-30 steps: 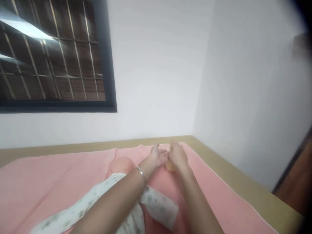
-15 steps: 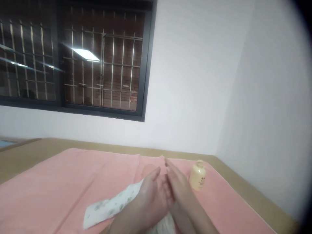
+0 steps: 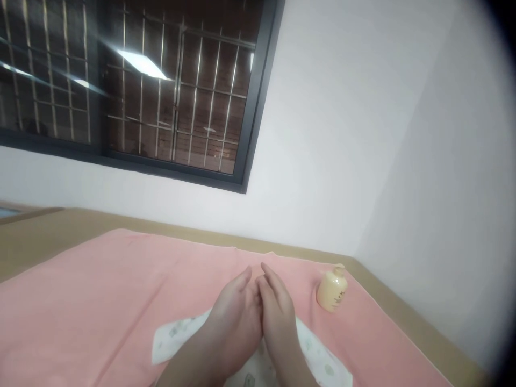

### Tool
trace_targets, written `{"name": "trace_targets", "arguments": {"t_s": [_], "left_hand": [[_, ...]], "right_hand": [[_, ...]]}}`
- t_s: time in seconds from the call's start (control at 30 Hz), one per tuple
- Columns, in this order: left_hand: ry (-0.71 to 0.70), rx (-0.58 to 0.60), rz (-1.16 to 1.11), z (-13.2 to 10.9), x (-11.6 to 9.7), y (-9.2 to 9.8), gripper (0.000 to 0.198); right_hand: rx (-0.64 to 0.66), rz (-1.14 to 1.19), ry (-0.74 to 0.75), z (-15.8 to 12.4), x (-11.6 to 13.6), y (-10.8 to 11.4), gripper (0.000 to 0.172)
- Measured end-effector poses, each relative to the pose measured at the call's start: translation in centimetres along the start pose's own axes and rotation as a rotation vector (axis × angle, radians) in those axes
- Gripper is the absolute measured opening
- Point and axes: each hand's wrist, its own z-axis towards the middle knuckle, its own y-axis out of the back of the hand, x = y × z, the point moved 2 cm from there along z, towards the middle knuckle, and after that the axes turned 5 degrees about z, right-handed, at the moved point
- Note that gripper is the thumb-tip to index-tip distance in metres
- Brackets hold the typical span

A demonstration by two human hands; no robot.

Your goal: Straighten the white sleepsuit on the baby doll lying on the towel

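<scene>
My left hand [image 3: 237, 322] and my right hand [image 3: 279, 317] meet in the middle, palms facing, over a white cloth with a green print [image 3: 179, 334]. The inner edges touch and make a cupped shape. Fingers of both hands are stretched out, with the left thumb pointing up and away. Nothing held shows between them, though the inside of the cup is partly hidden. The white cloth sticks out on both sides beneath my wrists. A peach-coloured thing [image 3: 256, 272] shows just beyond my fingertips, mostly covered. To the right stands a cream bottle [image 3: 332, 289] with dark print.
A pink blanket [image 3: 113, 290] covers most of the tan surface [image 3: 52, 231]. White walls [image 3: 330, 134] rise behind and at the right. A dark-framed window [image 3: 177, 97] with metal bars is at the upper left.
My hands have come closer together and the right one has turned, shifting slightly left. More white cloth shows on the right. The view has tilted a little; the bottle stays put.
</scene>
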Motion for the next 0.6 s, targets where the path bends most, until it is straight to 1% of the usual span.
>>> {"name": "trace_targets", "arguments": {"t_s": [0.1,0.23,0.3,0.37,0.43,0.5,0.57,0.6], "left_hand": [[0.038,0.001,-0.048,0.7,-0.4,0.5,0.047],[0.067,-0.019,-0.105,1.8,-0.1,1.1,0.046],[0.053,-0.066,-0.113,2.3,0.2,1.4,0.043],[0.018,-0.148,-0.122,2.7,0.3,1.7,0.040],[-0.048,-0.246,-0.119,3.0,0.1,1.9,0.038],[-0.114,-0.327,-0.093,3.2,-0.1,2.0,0.037],[-0.157,-0.376,-0.071,3.5,-0.1,2.1,0.041],[-0.159,-0.378,-0.056,3.6,0.1,2.1,0.044]], "right_hand": [[-0.010,0.013,-0.003,-0.1,-0.6,0.0,0.057],[-0.010,0.019,-0.030,0.1,-1.0,0.6,0.059],[-0.017,0.022,-0.047,0.2,-0.8,0.8,0.059],[-0.014,0.012,-0.049,-0.1,-0.4,0.8,0.059],[0.027,-0.017,-0.013,-1.1,0.1,0.5,0.058],[0.107,-0.071,0.062,-2.7,0.5,-0.1,0.055],[0.193,-0.139,0.158,-4.6,0.8,-0.5,0.055],[0.226,-0.169,0.197,-5.3,0.8,-0.6,0.057]]}}
